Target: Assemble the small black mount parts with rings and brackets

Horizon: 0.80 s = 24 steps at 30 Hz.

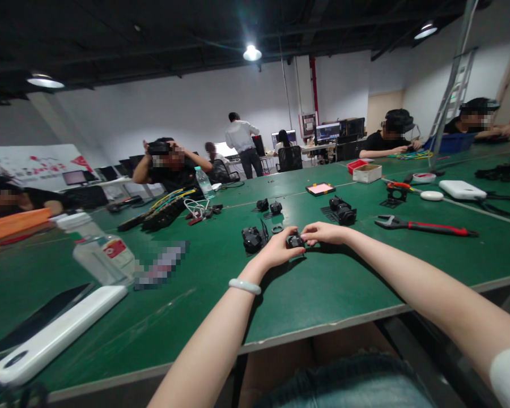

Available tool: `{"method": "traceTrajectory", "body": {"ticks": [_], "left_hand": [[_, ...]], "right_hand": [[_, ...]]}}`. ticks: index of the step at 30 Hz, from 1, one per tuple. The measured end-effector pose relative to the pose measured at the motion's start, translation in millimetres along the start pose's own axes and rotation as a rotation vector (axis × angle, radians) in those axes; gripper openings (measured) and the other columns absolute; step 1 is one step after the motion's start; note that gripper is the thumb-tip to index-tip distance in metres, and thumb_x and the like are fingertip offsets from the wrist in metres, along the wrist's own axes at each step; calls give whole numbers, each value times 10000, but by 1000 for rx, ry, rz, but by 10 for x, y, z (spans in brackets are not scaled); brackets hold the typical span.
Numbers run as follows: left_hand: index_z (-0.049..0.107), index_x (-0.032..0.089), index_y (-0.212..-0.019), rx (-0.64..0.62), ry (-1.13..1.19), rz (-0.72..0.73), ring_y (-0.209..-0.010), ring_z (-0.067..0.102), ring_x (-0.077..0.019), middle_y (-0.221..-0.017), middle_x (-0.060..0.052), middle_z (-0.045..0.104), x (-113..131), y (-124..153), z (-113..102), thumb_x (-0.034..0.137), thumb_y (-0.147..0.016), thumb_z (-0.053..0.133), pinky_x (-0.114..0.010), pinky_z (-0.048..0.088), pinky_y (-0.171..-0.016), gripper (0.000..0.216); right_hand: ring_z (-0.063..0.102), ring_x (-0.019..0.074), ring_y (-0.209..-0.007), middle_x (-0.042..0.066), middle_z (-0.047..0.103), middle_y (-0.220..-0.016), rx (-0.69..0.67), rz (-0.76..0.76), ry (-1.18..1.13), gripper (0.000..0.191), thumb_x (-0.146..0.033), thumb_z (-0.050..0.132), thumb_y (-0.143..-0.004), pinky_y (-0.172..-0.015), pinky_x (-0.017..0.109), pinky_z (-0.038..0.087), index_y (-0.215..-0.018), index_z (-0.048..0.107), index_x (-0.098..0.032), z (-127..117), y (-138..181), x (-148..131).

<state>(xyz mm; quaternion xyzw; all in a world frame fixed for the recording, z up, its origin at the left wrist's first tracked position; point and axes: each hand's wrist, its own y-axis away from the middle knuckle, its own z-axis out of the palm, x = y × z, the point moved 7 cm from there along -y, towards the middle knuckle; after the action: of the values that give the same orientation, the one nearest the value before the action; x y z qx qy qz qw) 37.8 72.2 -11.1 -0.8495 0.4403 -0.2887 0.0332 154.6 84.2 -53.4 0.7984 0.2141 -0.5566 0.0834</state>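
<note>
While both hands pinch the small black part [295, 242] between them, left hand [276, 249] closed on its near side and right hand [323, 232] on its far side, it sits low over the green table [323, 294]; my fingertips cover little of it, so I think it may slip; just left of the grip lies another black module [252, 239] and a loose ring [277, 229], which a slip could knock.

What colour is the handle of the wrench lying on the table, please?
Red, on the wrench lying right of both hands; the head view shows it clearly.
</note>
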Motion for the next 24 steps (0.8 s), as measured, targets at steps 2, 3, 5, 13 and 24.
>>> {"method": "traceTrajectory", "body": {"ticks": [2, 3, 5, 13, 24], "left_hand": [[402, 176, -1145, -3, 1, 1, -920, 530, -206, -1118, -77, 505, -2, 0, 3, 411, -638, 575, -301, 419, -792, 585], [403, 175, -1145, -4, 3, 2, -922, 530, -207, -1116, -78, 507, -3, 0, 3, 410, -637, 577, -301, 418, -794, 586], [407, 174, -1143, -1, 10, 3, -927, 528, -209, -1113, -79, 509, -1, 0, 2, 409, -635, 579, -302, 416, -800, 586], [404, 177, -1143, -6, 19, 6, -961, 511, -210, -1106, -75, 513, 4, 0, 3, 404, -637, 577, -305, 402, -823, 581], [431, 183, -1107, -18, 11, 13, -894, 531, -194, -1041, -44, 544, 81, 8, -19, 379, -637, 574, -286, 419, -766, 529]], "right_hand": [[493, 97, -641, 29, 543, -729, 12, 7, 0, 416, -483, 532, -669, -588, 211, 389, -863, 560, -117, -8, -22, 28], [488, 93, -630, 24, 537, -707, 16, 8, -6, 418, -489, 526, -671, -578, 209, 385, -854, 561, -114, -10, -32, 40], [478, 86, -610, 16, 524, -680, 20, 8, -25, 423, -494, 518, -674, -562, 205, 378, -845, 560, -109, -8, -47, 54], [491, 90, -623, 24, 539, -712, 11, 15, -66, 424, -478, 519, -680, -585, 213, 394, -883, 553, -107, -2, -27, 33], [518, 136, -785, 36, 571, -866, -24, -53, 21, 398, -322, 650, -592, -724, 261, 393, -926, 541, -136, -1, 2, -27]]}}
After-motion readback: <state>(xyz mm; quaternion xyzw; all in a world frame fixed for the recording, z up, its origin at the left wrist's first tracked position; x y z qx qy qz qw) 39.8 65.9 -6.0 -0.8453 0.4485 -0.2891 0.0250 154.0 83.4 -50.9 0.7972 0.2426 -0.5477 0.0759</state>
